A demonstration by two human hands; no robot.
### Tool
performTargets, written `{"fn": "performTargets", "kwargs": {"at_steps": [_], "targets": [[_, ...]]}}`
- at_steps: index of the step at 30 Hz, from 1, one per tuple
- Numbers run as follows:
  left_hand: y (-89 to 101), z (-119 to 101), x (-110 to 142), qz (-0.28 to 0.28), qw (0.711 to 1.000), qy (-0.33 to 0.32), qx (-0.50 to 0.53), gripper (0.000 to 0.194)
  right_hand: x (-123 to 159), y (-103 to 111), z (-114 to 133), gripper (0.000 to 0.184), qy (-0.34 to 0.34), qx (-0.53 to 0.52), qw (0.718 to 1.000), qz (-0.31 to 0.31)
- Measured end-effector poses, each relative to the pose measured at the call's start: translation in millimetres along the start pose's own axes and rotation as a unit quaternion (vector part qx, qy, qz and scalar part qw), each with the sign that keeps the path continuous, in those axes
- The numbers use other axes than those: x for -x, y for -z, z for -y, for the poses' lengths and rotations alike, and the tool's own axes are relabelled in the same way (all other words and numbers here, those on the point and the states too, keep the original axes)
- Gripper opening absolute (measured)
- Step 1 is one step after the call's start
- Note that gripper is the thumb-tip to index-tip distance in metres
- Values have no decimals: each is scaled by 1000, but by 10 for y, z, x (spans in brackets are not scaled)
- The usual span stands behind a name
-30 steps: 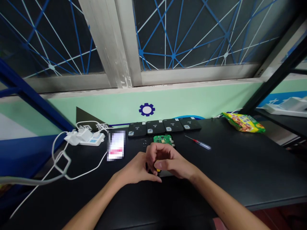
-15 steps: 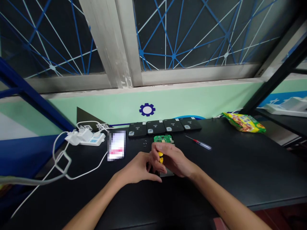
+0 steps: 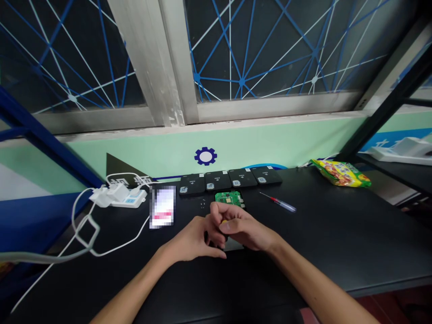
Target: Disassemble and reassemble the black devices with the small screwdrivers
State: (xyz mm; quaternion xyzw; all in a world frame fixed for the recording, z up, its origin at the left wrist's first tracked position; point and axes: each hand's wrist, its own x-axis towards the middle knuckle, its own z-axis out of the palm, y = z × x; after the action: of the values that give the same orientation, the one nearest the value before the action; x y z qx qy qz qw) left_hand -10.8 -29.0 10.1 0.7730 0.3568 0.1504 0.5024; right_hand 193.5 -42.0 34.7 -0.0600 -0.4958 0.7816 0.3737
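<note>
An opened black device (image 3: pixel 233 245) lies on the table under my hands, its green circuit board (image 3: pixel 228 198) showing at the far end and a silver part at the near end. My left hand (image 3: pixel 192 237) grips the device's left side, thumb stretched along the near edge. Over the middle, my right hand (image 3: pixel 243 228) is closed around a yellow-and-black screwdriver (image 3: pixel 223 222); only a bit of its handle shows, and its tip is hidden. Several small screws (image 3: pixel 203 204) lie left of the board. Another screwdriver (image 3: pixel 279 203), red with a clear handle, rests to the right.
Several closed black devices (image 3: pixel 218 180) stand in a row along the wall. Left of the hands are a lit phone (image 3: pixel 162 207) with its screen blurred, a white power strip (image 3: pixel 131 198) and loose cables (image 3: pixel 91 234). A yellow-green snack bag (image 3: pixel 342 173) lies at the back right.
My right thumb has moved across the top of the screwdriver handle, covering most of the yellow that showed before. My left hand keeps its place; the view has shifted slightly.
</note>
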Motion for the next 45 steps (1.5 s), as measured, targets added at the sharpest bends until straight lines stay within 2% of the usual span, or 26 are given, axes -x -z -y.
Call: {"fn": "performTargets", "kwargs": {"at_steps": [3, 7, 11, 14, 18, 21, 25, 27, 34, 39, 45], "targets": [[5, 13, 16, -20, 1000, 6, -6, 41, 7, 23, 17, 21, 8, 69, 998, 4], [4, -30, 20, -38, 999, 10, -14, 50, 9, 12, 36, 36, 3, 109, 994, 21], [-17, -104, 26, -16, 1000, 24, 13, 42, 8, -48, 51, 41, -27, 81, 996, 25], [-26, -114, 30, -25, 999, 13, 15, 48, 7, -83, 41, 38, -31, 34, 999, 18], [-31, -57, 23, -14, 999, 22, 24, 41, -4, -77, -7, 23, -16, -11, 1000, 10], [-28, -19, 11, -12, 999, 27, 20, 40, -21, -62, -17, 20, -15, -8, 1000, 14], [-11, -8, -5, -37, 999, 27, -24, 47, -29, -50, 27, 34, 13, 49, 999, -16], [-4, -12, -9, -28, 999, 26, -30, 46, -23, -44, 43, 42, 7, 64, 998, -16], [-22, -44, -1, -5, 999, 32, 30, 44, -12, -65, 42, 47, -8, 37, 999, -19], [-24, -22, -9, 4, 999, 24, 35, 45, -17, -62, 46, 17, -8, -28, 999, 23], [-22, 46, -2, -20, 999, 35, 16, 47, -11, -26, 5, 17, -8, 0, 1000, -22]]}}
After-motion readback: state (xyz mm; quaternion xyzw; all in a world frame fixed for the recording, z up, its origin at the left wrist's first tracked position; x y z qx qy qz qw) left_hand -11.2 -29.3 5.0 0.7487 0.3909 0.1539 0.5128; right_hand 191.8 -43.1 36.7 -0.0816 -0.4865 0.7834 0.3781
